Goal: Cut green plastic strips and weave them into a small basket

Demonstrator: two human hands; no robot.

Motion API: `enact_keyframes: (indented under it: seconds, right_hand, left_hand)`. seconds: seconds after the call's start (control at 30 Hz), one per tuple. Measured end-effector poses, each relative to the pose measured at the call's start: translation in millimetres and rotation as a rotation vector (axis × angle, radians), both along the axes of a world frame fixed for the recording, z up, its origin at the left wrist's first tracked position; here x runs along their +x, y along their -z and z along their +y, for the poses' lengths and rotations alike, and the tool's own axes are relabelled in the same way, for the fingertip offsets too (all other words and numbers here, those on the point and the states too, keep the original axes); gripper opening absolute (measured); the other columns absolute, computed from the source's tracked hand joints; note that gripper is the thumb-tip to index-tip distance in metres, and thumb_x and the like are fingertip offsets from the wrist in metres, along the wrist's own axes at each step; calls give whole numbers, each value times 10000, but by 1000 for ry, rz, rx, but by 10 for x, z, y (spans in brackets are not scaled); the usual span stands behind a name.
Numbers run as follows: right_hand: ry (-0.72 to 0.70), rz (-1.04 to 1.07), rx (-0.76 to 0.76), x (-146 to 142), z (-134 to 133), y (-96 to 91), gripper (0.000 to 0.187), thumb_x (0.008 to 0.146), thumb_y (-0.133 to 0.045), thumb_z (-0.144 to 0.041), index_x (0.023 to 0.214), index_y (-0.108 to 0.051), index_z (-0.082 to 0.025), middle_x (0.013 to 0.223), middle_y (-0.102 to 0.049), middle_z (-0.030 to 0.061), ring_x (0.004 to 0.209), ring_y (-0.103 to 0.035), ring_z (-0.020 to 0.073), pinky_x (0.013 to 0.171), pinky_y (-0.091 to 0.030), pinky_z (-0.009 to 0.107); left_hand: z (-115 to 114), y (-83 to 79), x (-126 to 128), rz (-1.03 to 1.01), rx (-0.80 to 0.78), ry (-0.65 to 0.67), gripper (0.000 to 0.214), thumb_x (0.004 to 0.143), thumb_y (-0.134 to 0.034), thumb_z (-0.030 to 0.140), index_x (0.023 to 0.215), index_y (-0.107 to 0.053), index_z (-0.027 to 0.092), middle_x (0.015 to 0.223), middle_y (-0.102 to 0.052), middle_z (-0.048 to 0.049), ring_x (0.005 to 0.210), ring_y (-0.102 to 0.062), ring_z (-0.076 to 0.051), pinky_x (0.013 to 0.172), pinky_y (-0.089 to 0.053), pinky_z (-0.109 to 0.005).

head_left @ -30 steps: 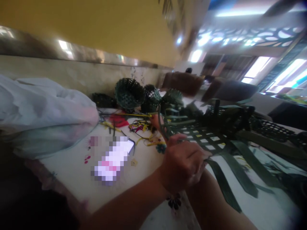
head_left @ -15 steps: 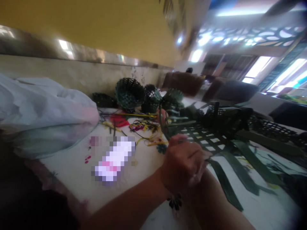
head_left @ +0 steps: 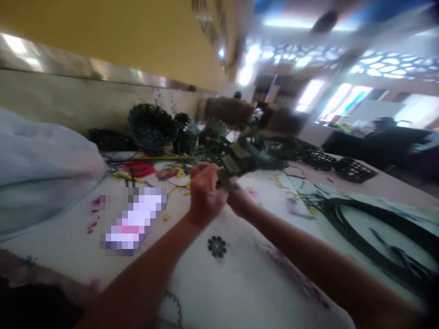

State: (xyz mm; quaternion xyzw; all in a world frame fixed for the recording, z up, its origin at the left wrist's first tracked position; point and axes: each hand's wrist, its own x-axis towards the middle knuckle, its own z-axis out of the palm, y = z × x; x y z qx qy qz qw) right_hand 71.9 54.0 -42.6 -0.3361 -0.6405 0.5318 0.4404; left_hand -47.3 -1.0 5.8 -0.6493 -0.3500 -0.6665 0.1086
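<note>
My left hand point(head_left: 205, 194) is closed around the near end of a dark green woven leaf piece point(head_left: 250, 157), held up above the white cloth-covered table point(head_left: 240, 274). My right hand point(head_left: 240, 201) sits just behind and under it, mostly hidden by the left hand, and it also seems to grip the piece. The picture is smeared by motion, so the fingers are hard to read.
Several small green woven baskets point(head_left: 151, 128) stand at the back by the wall. Red and yellow scraps point(head_left: 140, 169) lie before them. A white cloth bundle point(head_left: 41, 169) fills the left. Long green leaf strips point(head_left: 360, 224) lie at the right, dark baskets point(head_left: 353, 169) beyond. A pixelated object point(head_left: 132, 221) lies near my left arm.
The view has swung right and blurred. Both hands have lifted the woven piece off the table and brought it closer together; earlier it lay flat and spread out.
</note>
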Motion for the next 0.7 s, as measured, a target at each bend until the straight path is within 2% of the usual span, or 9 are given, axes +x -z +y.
enact_keyframes:
  seconds: [0.07,0.13,0.3,0.47,0.57,0.7]
  right_hand:
    - [-2,15,-67,268,-239,-45,192,947,-585,-327,901,-584,-140,883,-693,67,650,-610,123,563,-495,253]
    - [2,63,-105,501,-514,-156,219,930,-587,-313,785,-491,-180,808,-715,66,558,-556,93,493,-407,222]
    - [154,92,-7,841,-1060,-435,223,914,-570,-354,810,-434,-212,822,-721,47,550,-574,95,458,-360,214]
    - [324,-9,235,909,-1224,-492,167,924,-518,-283,798,-432,-216,770,-682,12,517,-578,87,457,-396,214]
    - [436,-97,388,890,-1251,-477,144,937,-480,-246,805,-428,-219,755,-654,-7,509,-585,86,495,-442,226]
    - [522,-145,458,882,-1254,-440,114,940,-464,-216,833,-424,-225,661,-605,-43,488,-588,94,500,-448,229]
  left_hand:
    - [-18,-9,12,-114,-132,17,169,802,-707,233,687,-594,185,678,-638,10,691,-595,-147,827,-472,-334]
    - [-56,-8,52,-199,-276,33,148,791,-726,275,718,-637,182,708,-661,2,712,-606,-152,794,-487,-315]
    - [-217,12,256,-196,-428,104,124,781,-734,299,762,-703,181,765,-705,-4,744,-639,-159,756,-499,-286]
    - [-420,48,490,-208,-541,248,118,754,-748,276,804,-721,173,771,-730,-15,729,-661,-168,714,-520,-278]
    - [-469,102,558,-189,-585,264,138,752,-749,280,838,-733,173,790,-744,-24,741,-670,-181,716,-528,-290]
    - [-445,175,580,-145,-619,282,159,768,-738,308,874,-760,191,851,-757,-25,814,-684,-196,786,-532,-313]
